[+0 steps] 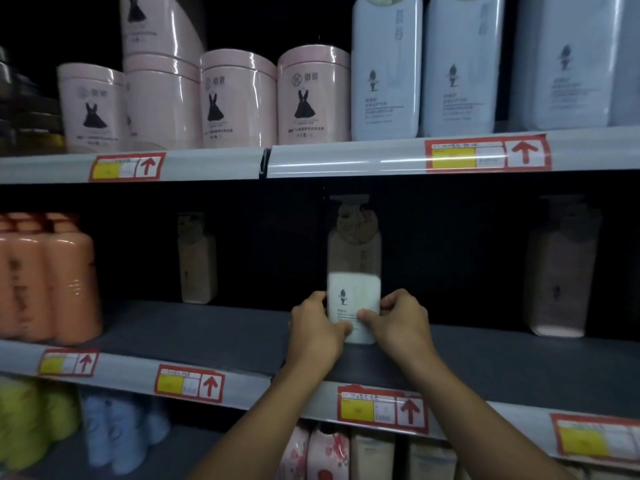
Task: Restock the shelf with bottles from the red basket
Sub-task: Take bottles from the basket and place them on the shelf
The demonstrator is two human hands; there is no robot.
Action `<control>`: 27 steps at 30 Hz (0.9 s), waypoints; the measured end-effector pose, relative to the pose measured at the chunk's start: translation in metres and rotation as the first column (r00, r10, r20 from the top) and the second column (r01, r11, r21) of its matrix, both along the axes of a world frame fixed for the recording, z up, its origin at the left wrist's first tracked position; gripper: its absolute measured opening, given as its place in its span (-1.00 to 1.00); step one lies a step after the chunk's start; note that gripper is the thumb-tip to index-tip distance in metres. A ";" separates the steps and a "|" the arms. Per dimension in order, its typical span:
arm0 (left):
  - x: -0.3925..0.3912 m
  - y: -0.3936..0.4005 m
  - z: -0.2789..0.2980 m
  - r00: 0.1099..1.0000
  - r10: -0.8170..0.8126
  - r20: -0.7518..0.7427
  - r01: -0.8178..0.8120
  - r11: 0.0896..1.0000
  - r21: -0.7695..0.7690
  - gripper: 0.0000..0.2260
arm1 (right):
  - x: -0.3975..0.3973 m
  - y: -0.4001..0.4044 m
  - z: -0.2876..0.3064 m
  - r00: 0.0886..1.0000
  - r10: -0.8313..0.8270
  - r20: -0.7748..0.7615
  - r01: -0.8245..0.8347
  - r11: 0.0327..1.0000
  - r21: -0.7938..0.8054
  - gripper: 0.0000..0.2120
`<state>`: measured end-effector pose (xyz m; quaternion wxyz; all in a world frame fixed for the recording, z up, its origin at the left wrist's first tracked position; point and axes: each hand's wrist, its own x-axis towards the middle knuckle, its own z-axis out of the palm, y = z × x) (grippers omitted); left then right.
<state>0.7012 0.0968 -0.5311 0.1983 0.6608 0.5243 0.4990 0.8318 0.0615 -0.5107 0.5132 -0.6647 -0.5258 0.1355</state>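
Upper tier — pink canisters (239,102) | pale blue bottles (386,71) | price tags (486,155) | left — orange bottles (45,278)

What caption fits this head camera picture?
Both hands, left and right, hold a white bottle on the middle shelf.

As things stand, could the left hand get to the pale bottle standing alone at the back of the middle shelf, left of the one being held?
Probably yes. The left hand grips the white bottle now, but the dark shelf between it and the pale bottle looks bare, so letting go should leave the way free.
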 end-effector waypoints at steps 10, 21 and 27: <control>-0.007 -0.076 0.031 0.976 -0.143 0.164 0.117 0.980 0.162 -0.52 | -0.011 -0.088 0.019 0.901 0.017 0.433 -0.157 0.944 0.289 -0.56; 0.007 -0.207 -0.079 0.860 -0.403 0.312 0.439 0.897 -0.052 -0.70 | 0.019 -0.241 -0.083 0.885 0.118 0.449 -0.206 0.967 0.152 -0.64; 0.004 -0.269 -0.188 0.892 -0.422 0.161 0.451 0.856 -0.251 -0.67 | 0.036 -0.295 -0.198 0.882 0.251 0.398 -0.239 0.968 -0.081 -0.63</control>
